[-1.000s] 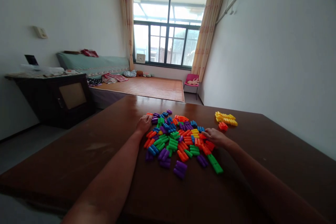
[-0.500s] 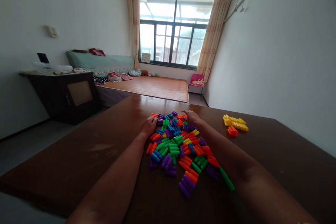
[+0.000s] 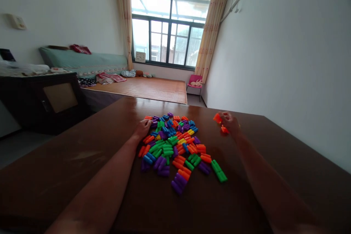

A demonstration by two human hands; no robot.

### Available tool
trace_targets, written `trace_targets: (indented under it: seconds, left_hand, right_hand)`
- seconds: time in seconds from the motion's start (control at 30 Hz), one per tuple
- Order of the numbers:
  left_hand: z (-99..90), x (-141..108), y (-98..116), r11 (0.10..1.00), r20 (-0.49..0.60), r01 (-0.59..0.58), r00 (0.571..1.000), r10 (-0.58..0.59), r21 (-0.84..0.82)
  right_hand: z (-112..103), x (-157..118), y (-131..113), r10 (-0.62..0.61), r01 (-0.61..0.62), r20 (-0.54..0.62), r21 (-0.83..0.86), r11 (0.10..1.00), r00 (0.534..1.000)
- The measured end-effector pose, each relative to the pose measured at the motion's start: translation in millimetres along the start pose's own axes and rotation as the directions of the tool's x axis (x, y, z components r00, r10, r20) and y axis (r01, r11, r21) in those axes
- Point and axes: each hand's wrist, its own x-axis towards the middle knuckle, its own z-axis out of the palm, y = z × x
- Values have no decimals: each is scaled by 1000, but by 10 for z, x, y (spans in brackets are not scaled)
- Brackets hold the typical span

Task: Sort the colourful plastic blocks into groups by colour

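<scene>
A loose pile of plastic building blocks [image 3: 167, 148] in orange, green, purple, blue and yellow lies mid-table. At its far left edge my left hand [image 3: 143, 128] rests with fingers curled, close to orange and purple blocks; whether something is inside the fingers is hidden. Off to the right of the pile, my right hand [image 3: 230, 121] pinches an orange block [image 3: 217, 118] above the tabletop. Just below it another orange block [image 3: 225, 129] sits on the table. My right hand mostly covers the yellow pieces there. A green block piece [image 3: 219, 171] lies at the pile's near right.
The brown table [image 3: 90, 175] is glossy, its far edge facing a bed [image 3: 153, 87] with a mat. A dark cabinet [image 3: 41, 98] stands left. Beyond the table's far side is a pink chair [image 3: 195, 80] with a plush toy, below the window [image 3: 170, 25].
My right hand has moved from the far side of the pile to the right, now with an orange block in its fingers. My left hand stays by the pile. The view has turned slightly right.
</scene>
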Motion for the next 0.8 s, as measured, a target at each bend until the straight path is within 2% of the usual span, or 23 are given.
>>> trace_targets:
  seconds: [0.03, 0.1, 0.17, 0.2, 0.3, 0.37, 0.43, 0.5, 0.57, 0.63, 0.7, 0.73, 0.8]
  left_hand:
    - [-5, 6, 11, 1000, 0, 2, 1000, -2, 1]
    - [-9, 21, 14, 1000, 2, 3, 1000, -3, 3]
    - [-5, 35, -10, 1000, 8, 2, 1000, -2, 8]
    - [-3, 39, -30, 1000, 13, 0, 1000, 0, 11]
    - [-1, 35, -92, 1000, 46, 2, 999, -3, 9]
    - [-8, 25, -114, 1000, 73, 2, 997, -2, -8]
    - [-20, 17, -119, 1000, 89, -2, 996, 4, -22]
    - [-29, 19, -116, 999, 91, -1, 996, 4, -32]
    - [-31, 28, -119, 999, 86, 1, 996, 2, -36]
    - [-27, 40, -132, 999, 84, -6, 996, 9, -44]
    - [-20, 47, -150, 999, 83, -11, 996, 15, -48]
    - [-17, 48, -157, 999, 83, -12, 996, 16, -48]
    - [-13, 46, -163, 999, 86, -12, 996, 16, -45]
  right_hand:
    - [-179, -10, 235, 105, -103, -48, 44, 994, 993]
    - [-449, -31, 674, 304, -300, -95, 49, 953, 948]
    - [-596, -46, 1000, 422, -431, -110, -73, 899, 900]
    - [-631, -51, 1107, 435, -450, -117, -174, 876, 893]
    - [-657, -59, 1233, 366, -372, -109, -475, 798, 924]
    - [-664, -67, 1228, 334, -347, -125, -543, 765, 934]
    - [-684, -82, 1217, 302, -342, -161, -477, 810, 939]
    - [-711, -106, 1226, 242, -273, -134, -312, 910, 961]
    - [-732, -132, 1254, 179, -175, 20, -123, 977, 984]
    - [-735, -152, 1294, 112, -108, 220, -29, 994, 969]
    - [-714, -161, 1335, 79, -61, 323, -67, 996, 943]
    - [-692, -161, 1350, 86, -51, 312, -119, 992, 946]
    - [-627, -149, 1365, 133, -84, 184, -251, 964, 974]
